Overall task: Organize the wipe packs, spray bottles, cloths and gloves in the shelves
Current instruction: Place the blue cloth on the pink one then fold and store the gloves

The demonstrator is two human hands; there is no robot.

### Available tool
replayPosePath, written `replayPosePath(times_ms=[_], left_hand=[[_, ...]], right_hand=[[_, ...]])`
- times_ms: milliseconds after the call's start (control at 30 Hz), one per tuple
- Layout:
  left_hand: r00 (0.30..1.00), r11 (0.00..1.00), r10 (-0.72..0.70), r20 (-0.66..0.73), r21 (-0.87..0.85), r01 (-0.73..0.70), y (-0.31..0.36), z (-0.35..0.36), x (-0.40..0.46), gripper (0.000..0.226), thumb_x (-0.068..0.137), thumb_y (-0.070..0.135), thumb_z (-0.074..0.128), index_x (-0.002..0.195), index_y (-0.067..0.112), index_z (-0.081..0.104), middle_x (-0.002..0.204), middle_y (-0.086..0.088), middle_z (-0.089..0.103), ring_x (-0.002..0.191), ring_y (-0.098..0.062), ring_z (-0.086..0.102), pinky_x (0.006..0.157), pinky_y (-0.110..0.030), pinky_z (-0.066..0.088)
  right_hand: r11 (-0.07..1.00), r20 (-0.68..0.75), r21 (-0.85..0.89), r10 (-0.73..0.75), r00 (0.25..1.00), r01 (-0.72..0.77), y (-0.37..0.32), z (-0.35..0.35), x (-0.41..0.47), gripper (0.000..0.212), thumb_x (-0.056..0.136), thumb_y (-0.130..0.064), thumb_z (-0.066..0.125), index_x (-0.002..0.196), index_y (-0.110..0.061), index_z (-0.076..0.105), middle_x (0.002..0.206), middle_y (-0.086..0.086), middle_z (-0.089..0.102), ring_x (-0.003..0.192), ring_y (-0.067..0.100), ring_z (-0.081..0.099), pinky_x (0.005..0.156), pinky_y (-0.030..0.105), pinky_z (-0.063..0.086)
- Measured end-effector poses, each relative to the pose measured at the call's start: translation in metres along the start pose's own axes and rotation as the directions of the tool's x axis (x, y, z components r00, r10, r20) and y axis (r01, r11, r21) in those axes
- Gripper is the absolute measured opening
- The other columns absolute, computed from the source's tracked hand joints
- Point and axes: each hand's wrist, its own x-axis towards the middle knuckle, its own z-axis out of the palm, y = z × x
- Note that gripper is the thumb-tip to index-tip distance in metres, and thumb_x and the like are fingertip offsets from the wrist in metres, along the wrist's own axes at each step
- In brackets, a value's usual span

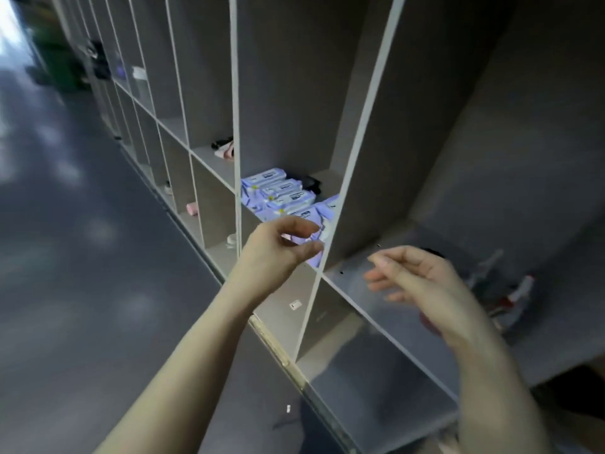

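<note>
the left hand (278, 247) hovers at the front edge of a shelf compartment (294, 93), fingers loosely curled and holding nothing, just before the lilac wipe packs (281, 191) stacked there. the right hand (422, 280) hangs over the next compartment, fingers relaxed and slightly spread. spray bottles (510, 299) lie blurred at its right side.

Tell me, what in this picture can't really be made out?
- Head view: spray bottles blurred, partly behind the right hand.
- Nearest wipe pack partly covered by the left hand and the shelf divider.
- Dark item behind the packs: unidentifiable.
- Far compartments: too small, blurred.
</note>
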Motion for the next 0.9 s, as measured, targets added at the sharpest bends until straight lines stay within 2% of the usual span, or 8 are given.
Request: replayPosePath(times_ms=[67, 267, 367, 467, 600, 700, 900], left_hand=[[0.999, 1.000, -0.019, -0.028, -0.002, 0.019, -0.011, -0.031, 0.011, 0.014, 0.080, 0.020, 0.074, 0.090, 0.029, 0.069, 0.101, 0.003, 0.069, 0.089, -0.026, 0.066, 0.072, -0.035, 0.053], [0.994, 0.996, -0.085, -0.074, -0.013, 0.084, -0.033, -0.081, 0.062, 0.015, 0.080, 0.023, 0.074, 0.093, 0.028, 0.070, 0.102, 0.007, 0.068, 0.092, -0.020, 0.065, 0.081, -0.040, 0.055], [0.993, 0.996, -0.085, -0.087, -0.004, 0.085, -0.041, -0.099, 0.102, 0.014, 0.080, 0.024, 0.074, 0.090, 0.032, 0.069, 0.102, 0.007, 0.068, 0.089, -0.026, 0.066, 0.082, -0.046, 0.057], [0.989, 0.997, -0.074, -0.124, 0.001, 0.075, -0.048, -0.119, 0.151, 0.014, 0.080, 0.023, 0.073, 0.091, 0.030, 0.069, 0.099, 0.007, 0.069, 0.086, -0.025, 0.068, 0.082, -0.044, 0.056], [0.977, 0.998, -0.062, -0.203, -0.012, 0.061, -0.060, -0.146, 0.221, 0.015, 0.080, 0.023, 0.075, 0.094, 0.027, 0.070, 0.095, 0.003, 0.070, 0.084, -0.025, 0.068, 0.084, -0.048, 0.056], [0.966, 0.999, -0.053, -0.253, -0.022, 0.049, -0.072, -0.170, 0.268, 0.018, 0.080, 0.022, 0.075, 0.097, 0.025, 0.071, 0.091, 0.007, 0.069, 0.084, -0.020, 0.066, 0.083, -0.049, 0.056], [0.956, 0.997, -0.079, -0.282, -0.030, 0.074, -0.097, -0.231, 0.352, 0.020, 0.082, 0.020, 0.073, 0.102, 0.021, 0.070, 0.100, 0.006, 0.069, 0.079, -0.013, 0.064, 0.073, -0.038, 0.058]], right_hand=[[0.999, 0.010, 0.033, 0.023, 1.000, -0.023, -0.003, 0.030, 0.014, 0.010, 0.089, -0.023, 0.062, 0.091, -0.016, 0.068, 0.084, 0.006, 0.075, 0.077, 0.014, 0.070, 0.072, 0.028, 0.050], [0.994, 0.033, 0.050, 0.094, 0.995, -0.096, -0.017, 0.087, 0.072, 0.015, 0.088, -0.027, 0.063, 0.096, -0.014, 0.068, 0.087, 0.007, 0.074, 0.082, 0.019, 0.071, 0.077, 0.034, 0.052], [0.996, 0.045, 0.025, 0.088, 0.995, -0.089, -0.025, 0.102, 0.114, 0.014, 0.088, -0.027, 0.064, 0.095, -0.015, 0.068, 0.087, 0.006, 0.075, 0.081, 0.018, 0.071, 0.072, 0.026, 0.053], [0.998, 0.084, -0.009, 0.057, 0.995, -0.056, -0.032, 0.120, 0.165, 0.014, 0.088, -0.027, 0.063, 0.094, -0.016, 0.069, 0.086, 0.005, 0.074, 0.080, 0.015, 0.070, 0.063, 0.015, 0.052], [0.999, 0.150, -0.033, 0.016, 0.989, -0.011, -0.044, 0.149, 0.242, 0.013, 0.089, -0.031, 0.063, 0.093, -0.020, 0.068, 0.087, 0.001, 0.074, 0.082, 0.012, 0.070, 0.068, 0.018, 0.049], [0.999, 0.197, -0.040, -0.002, 0.980, 0.010, -0.052, 0.180, 0.299, 0.014, 0.089, -0.029, 0.062, 0.094, -0.017, 0.069, 0.087, 0.003, 0.074, 0.081, 0.013, 0.070, 0.066, 0.015, 0.049], [0.998, 0.273, -0.059, 0.011, 0.962, 0.006, -0.071, 0.249, 0.395, 0.012, 0.090, -0.028, 0.062, 0.092, -0.018, 0.068, 0.085, 0.000, 0.074, 0.075, 0.005, 0.068, 0.063, 0.011, 0.046]])
